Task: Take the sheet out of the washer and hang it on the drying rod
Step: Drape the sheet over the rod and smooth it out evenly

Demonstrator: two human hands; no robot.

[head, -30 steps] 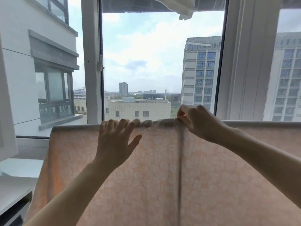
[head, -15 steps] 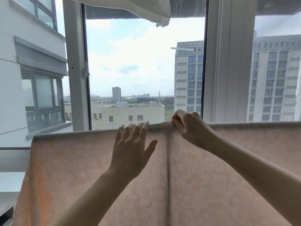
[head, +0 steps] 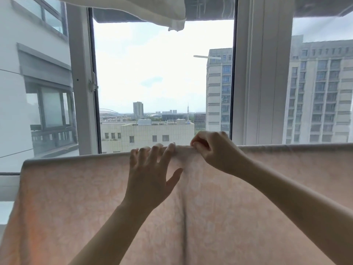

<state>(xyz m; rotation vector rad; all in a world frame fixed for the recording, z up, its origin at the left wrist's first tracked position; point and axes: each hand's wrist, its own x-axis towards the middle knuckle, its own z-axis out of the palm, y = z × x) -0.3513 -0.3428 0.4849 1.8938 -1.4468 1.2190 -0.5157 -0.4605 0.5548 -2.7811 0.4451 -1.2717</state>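
**Sheet on the rod, top fold being evened out**

Step in hand, as I read it: final spreading. The sheet [head: 76,197] is out of the washer and draped over the drying rod, which runs left to right across the lower part of the view. The rod itself is hidden under the fold, so I can't see the bar.

- Right hand [head: 214,150]: fingers curled, pinching the top fold near the middle. Clamped on fabric.
- Left hand [head: 150,173]: fingers straight and spread apart, fingertips [head: 142,151] laid on the top fold just beside the right hand, thumb out to the side. Pressing, not gripping.
- Sheet: peach, faint pattern, hangs flat on the near side. A vertical crease runs down below the hands. The left end hangs free near the window frame [head: 82,77]; the right end runs out of view.
- Overhead: a white cloth [head: 152,10] hanging, well apart from the sheet.

Next move, my judgement: slide the flat left hand outward along the fold while the right holds the middle, to pull that crease out. Needs light pressure; too much drag could tug the sheet sideways off balance.

Can't tell how much hangs on the far side, so evenness is unverified. Window is open, so wind is a possible risk.
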